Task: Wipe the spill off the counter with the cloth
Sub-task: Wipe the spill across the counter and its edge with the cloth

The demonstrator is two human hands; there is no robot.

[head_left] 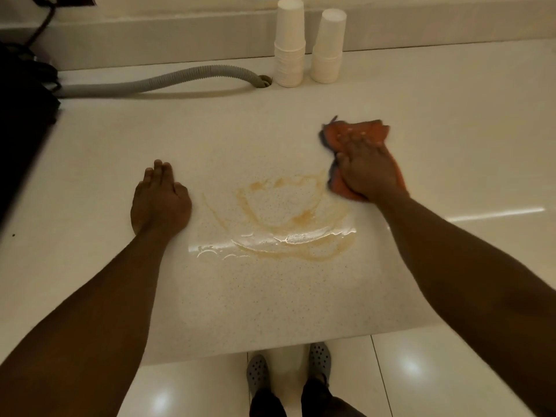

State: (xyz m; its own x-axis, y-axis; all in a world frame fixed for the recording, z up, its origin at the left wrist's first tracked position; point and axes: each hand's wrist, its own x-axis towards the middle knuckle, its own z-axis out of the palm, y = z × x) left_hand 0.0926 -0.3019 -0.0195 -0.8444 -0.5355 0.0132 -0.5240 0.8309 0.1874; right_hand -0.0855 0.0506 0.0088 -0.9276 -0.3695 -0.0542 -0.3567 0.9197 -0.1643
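Observation:
A brownish spill [288, 218] lies smeared in curved streaks in the middle of the pale speckled counter [270, 296], with a wet shine along its near edge. My right hand [365, 168] presses flat on an orange cloth [358, 130] with a bluish edge, just right of and beyond the spill. The cloth's left edge touches the spill's upper right streaks. My left hand [159, 200] rests flat on the counter left of the spill, fingers together, holding nothing.
Two stacks of white paper cups [290, 45] [328, 48] stand at the back by the wall ledge. A grey ribbed hose [168, 81] runs along the back left into a counter hole. A dark object [24, 109] fills the left edge. The tiled floor and my shoes [288, 365] lie below the counter's front edge.

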